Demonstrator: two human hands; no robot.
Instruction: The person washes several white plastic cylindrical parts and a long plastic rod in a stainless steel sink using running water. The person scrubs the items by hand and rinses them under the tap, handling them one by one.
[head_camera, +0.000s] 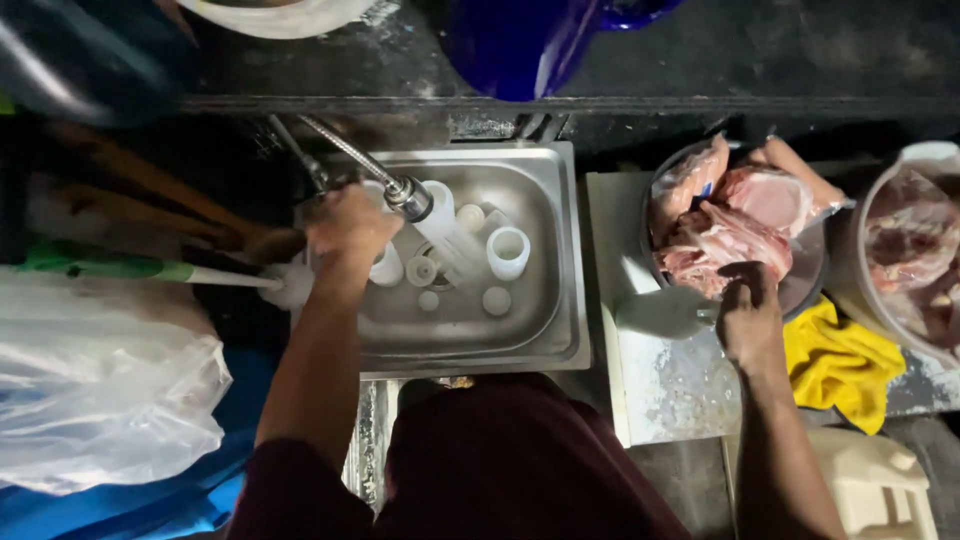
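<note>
The left hand (345, 228) is closed over something at the left rim of the sink (545, 345), by the base of the tap (385, 175); what it grips is hidden under the fingers. The tap's spout reaches over the basin and water runs from it onto white plastic parts: a cup (508, 251) lying near the middle, and several small caps (496, 300) scattered on the bottom. The right hand (748, 315) is well apart from the left, resting with curled fingers on the near rim of a metal bowl (805, 280); whether it grips the rim or only touches it, I cannot tell. The bowl is heaped with raw meat (725, 215) and stands on a white board (660, 380) on the desk. A yellow cloth (840, 365) lies just beside the right hand. A second tub (915, 160) of meat sits at the far right. Left of the sink lies a clear plastic bag (100, 380).
</note>
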